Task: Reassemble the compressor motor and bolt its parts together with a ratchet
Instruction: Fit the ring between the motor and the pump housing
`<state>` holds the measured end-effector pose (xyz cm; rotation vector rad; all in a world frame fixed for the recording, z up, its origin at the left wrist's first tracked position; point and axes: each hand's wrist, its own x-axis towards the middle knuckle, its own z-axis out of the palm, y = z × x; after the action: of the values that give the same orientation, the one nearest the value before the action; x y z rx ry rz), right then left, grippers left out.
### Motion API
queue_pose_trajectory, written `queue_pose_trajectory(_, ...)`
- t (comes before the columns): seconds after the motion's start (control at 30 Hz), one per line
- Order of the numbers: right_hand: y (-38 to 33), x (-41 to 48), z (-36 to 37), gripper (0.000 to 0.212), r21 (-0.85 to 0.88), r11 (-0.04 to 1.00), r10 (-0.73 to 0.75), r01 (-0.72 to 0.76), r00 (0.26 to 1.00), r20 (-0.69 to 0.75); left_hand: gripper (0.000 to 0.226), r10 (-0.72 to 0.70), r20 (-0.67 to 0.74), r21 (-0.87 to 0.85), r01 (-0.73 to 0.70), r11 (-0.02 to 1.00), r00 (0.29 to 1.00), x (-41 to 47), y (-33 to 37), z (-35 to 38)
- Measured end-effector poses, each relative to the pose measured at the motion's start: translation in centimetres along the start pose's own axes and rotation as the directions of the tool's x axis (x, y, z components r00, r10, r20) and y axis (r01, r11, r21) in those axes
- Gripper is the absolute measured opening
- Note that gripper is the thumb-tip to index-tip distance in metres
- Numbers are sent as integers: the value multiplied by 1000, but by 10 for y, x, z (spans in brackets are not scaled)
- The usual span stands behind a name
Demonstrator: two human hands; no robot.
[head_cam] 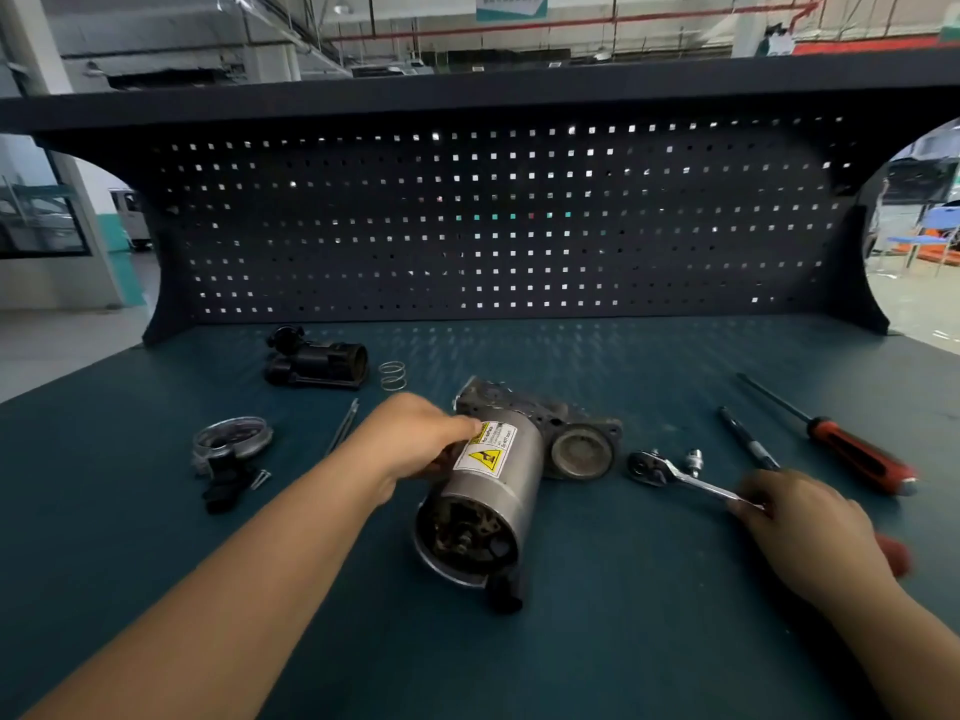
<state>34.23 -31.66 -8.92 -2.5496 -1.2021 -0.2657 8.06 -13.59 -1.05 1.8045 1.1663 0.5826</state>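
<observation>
The compressor motor (498, 491), a grey metal cylinder with a yellow warning label, lies on its side mid-bench, its open end facing me and its cast head (576, 449) at the far end. My left hand (421, 439) grips the cylinder's left side near the label. A chrome ratchet (675, 475) lies to the right of the motor; my right hand (800, 522) holds its handle, with a red grip end showing behind the hand. A small socket (693, 458) stands beside the ratchet head.
On the green bench mat (623, 615): a black plastic housing (317, 363) and a spring (392, 375) at the back, a round metal cover (231, 439), black part (223, 485) and screws (260, 479) left, thin rods (343, 426), a red-handled screwdriver (841, 444) and an extension bar (748, 444) right. A pegboard (493, 215) stands behind.
</observation>
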Motion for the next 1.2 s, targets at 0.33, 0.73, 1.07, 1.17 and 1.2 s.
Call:
queue_pose_trajectory(0.33, -1, -4, -3, 4, 7, 1000, 27, -27, 1000, 14, 77, 244, -12, 675, -172, 718, 970, -48, 1, 44)
queue_pose_trajectory(0.73, -6, -8, -6, 14, -40, 999, 35, -34, 999, 36, 85, 249, 26, 601, -214, 770, 968, -2, -17, 14)
queue_pose_trajectory(1.07, 22, 6, 27, 34, 48, 997, 67, -68, 997, 24, 45, 206, 102, 454, -230, 861, 973, 41, -23, -35)
queue_pose_trajectory(1.17, 35, 13, 39, 41, 33, 998, 61, -61, 998, 5, 45, 260, -224, 451, -136, 882, 939, 76, -28, -56)
queue_pose_trajectory(1.2, 34, 12, 39, 41, 26, 998, 63, -63, 998, 13, 38, 272, -266, 530, -95, 842, 925, 93, -31, -60)
